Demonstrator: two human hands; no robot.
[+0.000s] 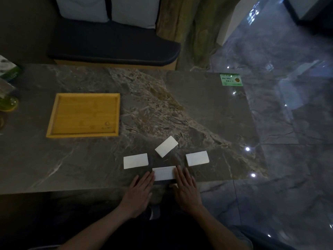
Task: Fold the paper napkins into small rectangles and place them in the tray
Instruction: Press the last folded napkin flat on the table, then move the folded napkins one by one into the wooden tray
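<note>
Several white folded napkins lie on the dark marble table (pixel 198 98). The nearest napkin (pixel 164 173) sits at the front edge, between my hands. My left hand (pixel 139 192) lies flat with its fingertips touching that napkin's left end. My right hand (pixel 186 188) lies flat against its right end. Neither hand grips it. Another napkin (pixel 135 160) lies to the left, a tilted one (pixel 166 146) behind, and one (pixel 197 158) to the right. The empty wooden tray (pixel 54 112) stands at the table's left.
A green bottle and glass objects (pixel 8 103) stand at the table's far left edge. A green card (pixel 231 79) lies at the back right corner. A dark cushioned bench (pixel 115 46) stands behind the table. Glossy floor lies to the right.
</note>
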